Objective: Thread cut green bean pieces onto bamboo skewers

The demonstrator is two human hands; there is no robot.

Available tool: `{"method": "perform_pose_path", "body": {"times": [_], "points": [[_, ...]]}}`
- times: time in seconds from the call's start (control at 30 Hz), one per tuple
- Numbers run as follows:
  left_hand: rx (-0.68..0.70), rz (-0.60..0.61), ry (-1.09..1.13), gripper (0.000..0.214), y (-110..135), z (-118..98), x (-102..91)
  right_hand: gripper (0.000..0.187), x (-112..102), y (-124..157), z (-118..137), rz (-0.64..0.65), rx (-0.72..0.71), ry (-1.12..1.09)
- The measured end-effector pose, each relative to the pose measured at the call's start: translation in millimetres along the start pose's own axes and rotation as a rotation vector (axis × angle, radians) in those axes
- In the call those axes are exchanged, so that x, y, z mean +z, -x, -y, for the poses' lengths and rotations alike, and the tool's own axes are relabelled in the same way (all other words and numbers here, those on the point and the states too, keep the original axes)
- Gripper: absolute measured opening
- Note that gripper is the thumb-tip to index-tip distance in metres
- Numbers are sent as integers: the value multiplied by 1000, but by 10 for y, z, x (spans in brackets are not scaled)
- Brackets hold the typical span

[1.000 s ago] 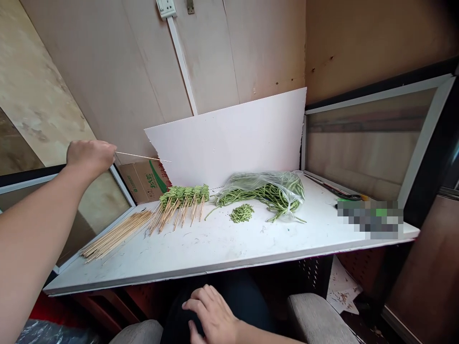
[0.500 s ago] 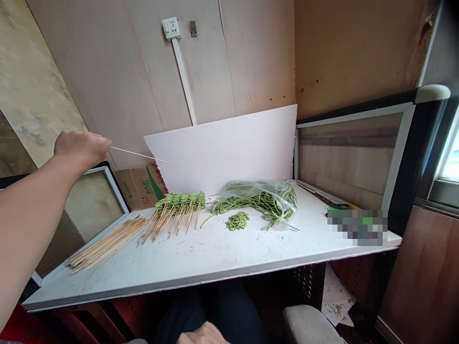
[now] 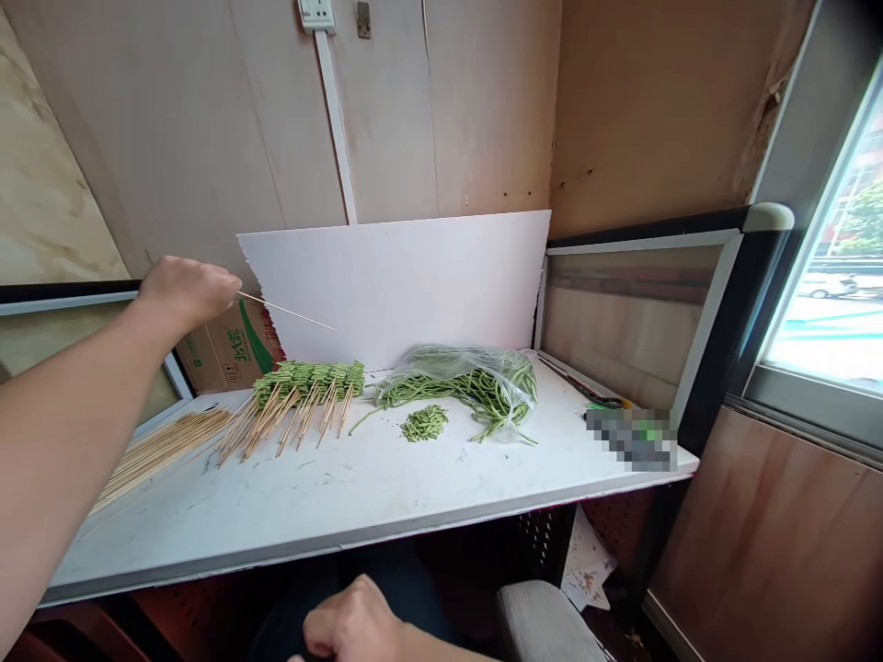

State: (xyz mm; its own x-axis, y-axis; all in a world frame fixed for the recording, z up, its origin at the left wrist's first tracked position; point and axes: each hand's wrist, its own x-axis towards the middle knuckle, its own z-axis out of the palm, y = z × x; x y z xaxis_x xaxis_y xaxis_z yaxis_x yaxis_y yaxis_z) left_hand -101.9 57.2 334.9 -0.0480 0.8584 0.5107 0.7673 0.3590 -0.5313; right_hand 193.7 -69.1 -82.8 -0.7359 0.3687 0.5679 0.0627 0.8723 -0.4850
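Note:
My left hand [image 3: 185,287] is raised above the left end of the white table [image 3: 359,501], pinched shut on a thin bamboo skewer [image 3: 290,313] that points right. Below it lie a row of finished green-bean skewers [image 3: 303,391] and a loose pile of bare skewers [image 3: 155,450]. A small heap of cut bean pieces [image 3: 424,423] sits beside a clear plastic bag of long green beans [image 3: 469,382]. My right hand [image 3: 355,625] rests low by my lap under the table edge, fingers curled, nothing visible in it.
A white board [image 3: 407,285] leans against the wall behind the table. A cardboard box [image 3: 227,345] stands at the back left. Scissors [image 3: 586,391] lie near a glass panel [image 3: 621,313] on the right. A chair arm [image 3: 544,625] and a window [image 3: 828,276] are at the right.
The view has swung to the right, bringing the window in. My left hand still holds the skewer aloft. My right hand has curled its fingers near my lap.

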Motion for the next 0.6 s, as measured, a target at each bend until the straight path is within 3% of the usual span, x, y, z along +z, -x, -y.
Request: {"method": "perform_pose_path", "body": {"times": [0.07, 0.13, 0.23, 0.33, 0.47, 0.6], "points": [[30, -10, 12, 26, 1, -102, 143, 45, -101, -78, -147, -128, 42, 29], [69, 2, 28, 25, 34, -200, 276, 34, -349, -139, -321, -310, 79, 38], [142, 37, 50, 26, 124, -325, 452, 18, -970, -191, -653, -497, 161, 83], [171, 67, 92, 28, 235, -426, 618, 22, -1697, -192, -1102, -614, 338, 295], [199, 85, 167, 25, 375, -543, 821, 49, -2526, -69, -1724, -485, 568, 645], [197, 82, 237, 15, 459, -605, 954, 72, -3154, 72, -2032, -173, 841, 998]]}}
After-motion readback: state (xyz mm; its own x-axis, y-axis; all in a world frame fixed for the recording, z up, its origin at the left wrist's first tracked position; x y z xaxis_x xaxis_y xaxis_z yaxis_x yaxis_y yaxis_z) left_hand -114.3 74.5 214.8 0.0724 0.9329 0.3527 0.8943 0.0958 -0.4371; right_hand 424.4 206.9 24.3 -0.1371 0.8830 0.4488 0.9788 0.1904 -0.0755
